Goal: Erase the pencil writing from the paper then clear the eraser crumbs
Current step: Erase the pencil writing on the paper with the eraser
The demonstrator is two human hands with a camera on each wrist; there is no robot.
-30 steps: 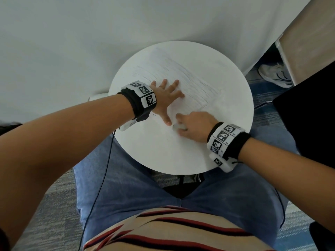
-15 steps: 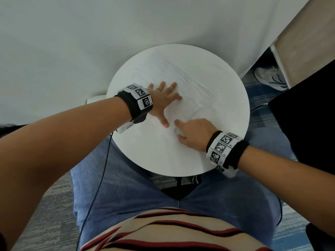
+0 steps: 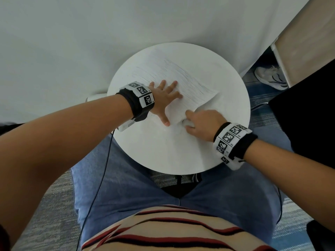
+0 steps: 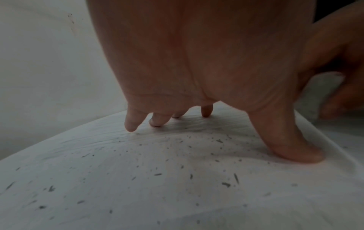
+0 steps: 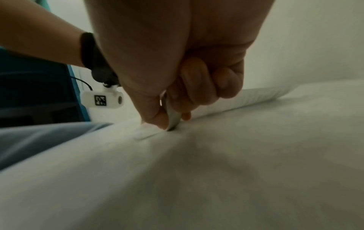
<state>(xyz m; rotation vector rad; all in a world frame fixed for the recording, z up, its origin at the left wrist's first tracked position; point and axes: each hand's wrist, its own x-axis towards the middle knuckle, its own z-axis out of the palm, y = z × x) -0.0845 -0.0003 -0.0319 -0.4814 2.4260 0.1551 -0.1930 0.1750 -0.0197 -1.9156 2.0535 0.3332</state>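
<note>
- Two hands on round white table (image 3: 181,156), head view: left hand (image 3: 164,99) spread flat with straight fingers, pinning white sheet of paper with faint pencil lines (image 3: 181,82); right hand (image 3: 201,124) curled just beside left thumb, gripping small white eraser (image 3: 186,122) at near edge of paper. Paper buckled into a raised fold beyond right hand. Pencil lines covering far part of paper.
- Left wrist view: fingertips (image 4: 131,126) and thumb pressed down on paper (image 4: 177,194); dark grey eraser crumbs (image 4: 226,184) scattered across sheet under and behind palm.
- Right wrist view: right hand (image 5: 177,93) clenched round pale eraser (image 5: 173,118), its tip touching paper (image 5: 236,155); surface blurred.
- Judged step: rubbing out, near edge of paper; much writing left, crumbs uncleared.
- Next move calls for flattening fold beside right hand, shifting left hand toward far lines, lighter strokes away from pinned side to avoid tearing.
</note>
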